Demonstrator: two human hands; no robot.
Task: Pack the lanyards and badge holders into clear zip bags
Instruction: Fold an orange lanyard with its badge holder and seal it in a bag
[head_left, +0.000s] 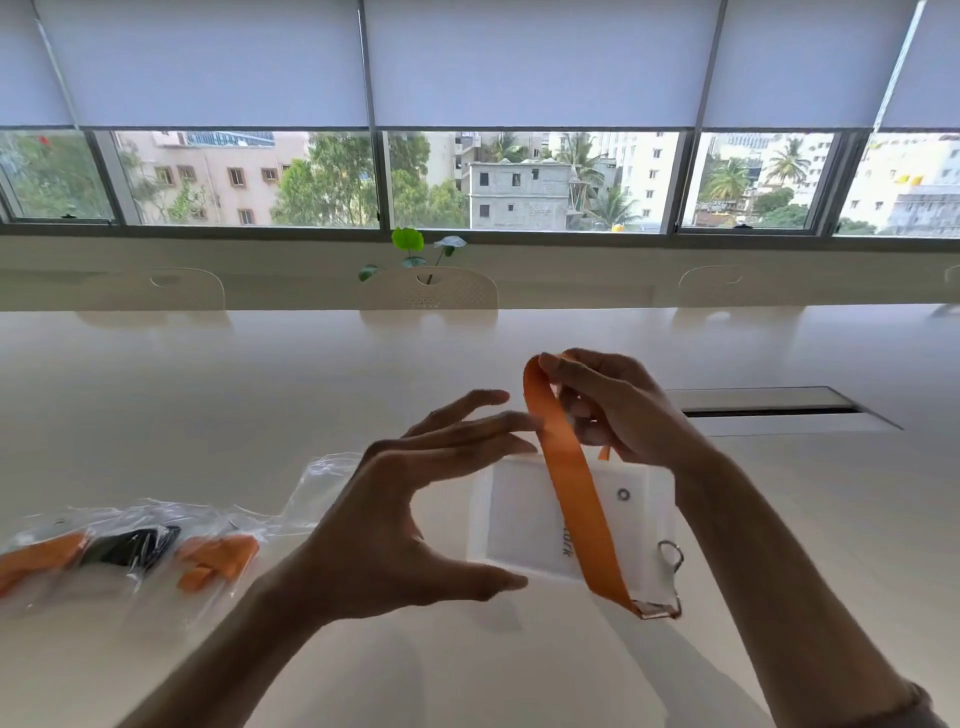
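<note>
An orange lanyard (574, 483) hangs in a folded loop above the white table (208, 395). My right hand (618, 410) pinches its top fold. A metal clip (660, 608) hangs at its lower end. Behind the strap is a white badge holder (519, 519), held up off the table. My left hand (410, 509) is spread, its fingertips touching the strap and its thumb under the holder's lower edge. To the left lie clear zip bags (130, 551) holding orange and black lanyards. An unfilled clear bag (327, 483) lies behind my left hand.
A recessed cable slot (774, 410) is set into the table at the right. White chairs (428, 293) stand along the far edge, with a small green plant (410, 249) by the window sill.
</note>
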